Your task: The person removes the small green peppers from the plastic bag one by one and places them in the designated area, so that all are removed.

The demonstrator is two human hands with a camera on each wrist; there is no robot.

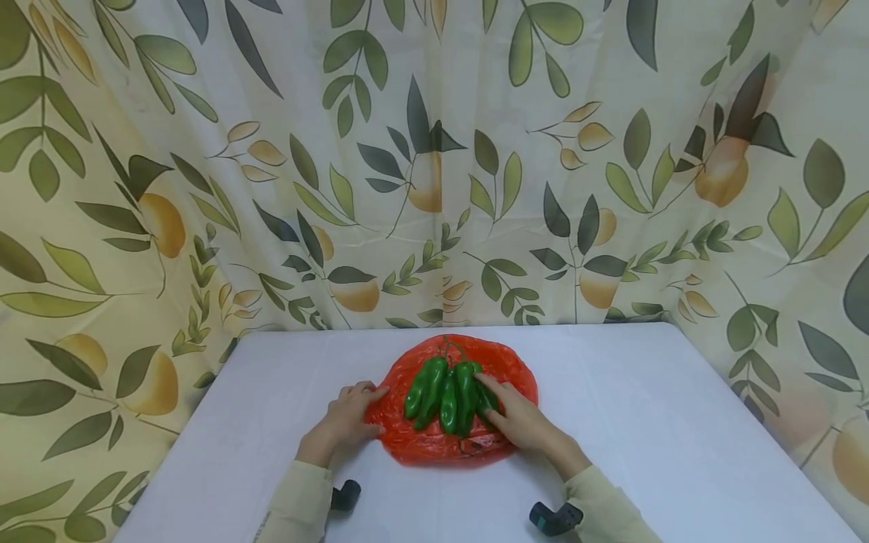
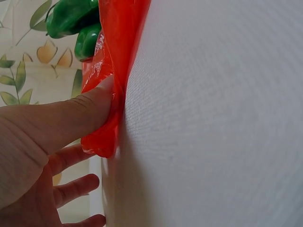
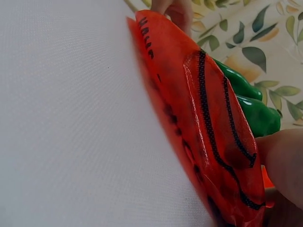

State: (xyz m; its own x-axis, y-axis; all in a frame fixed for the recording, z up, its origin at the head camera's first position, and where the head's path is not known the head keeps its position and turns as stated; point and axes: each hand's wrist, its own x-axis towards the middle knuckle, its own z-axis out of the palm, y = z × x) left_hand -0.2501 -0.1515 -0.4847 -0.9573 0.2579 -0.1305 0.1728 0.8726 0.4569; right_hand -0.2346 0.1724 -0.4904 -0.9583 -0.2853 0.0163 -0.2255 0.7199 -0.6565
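A red plastic bag (image 1: 400, 445) lies spread on the table, with several glossy green peppers (image 1: 448, 403) side by side on top, their stems toward the back. My left hand (image 1: 346, 420) rests at the bag's left edge. In the left wrist view its thumb (image 2: 97, 101) presses the red plastic while the other fingers are spread loosely. My right hand (image 1: 523, 418) grips the rightmost green pepper (image 1: 486, 400), index finger over its upper part and thumb near its lower end. In the right wrist view, dark print marks the bag (image 3: 180, 99), and most of that hand is out of frame.
The white-covered table (image 1: 611, 392) extends on both sides of the bag. A leaf-and-fruit patterned curtain (image 1: 434, 249) hangs behind and along the sides. Dark wrist devices (image 1: 557, 519) sit by both sleeves, close over the tabletop.
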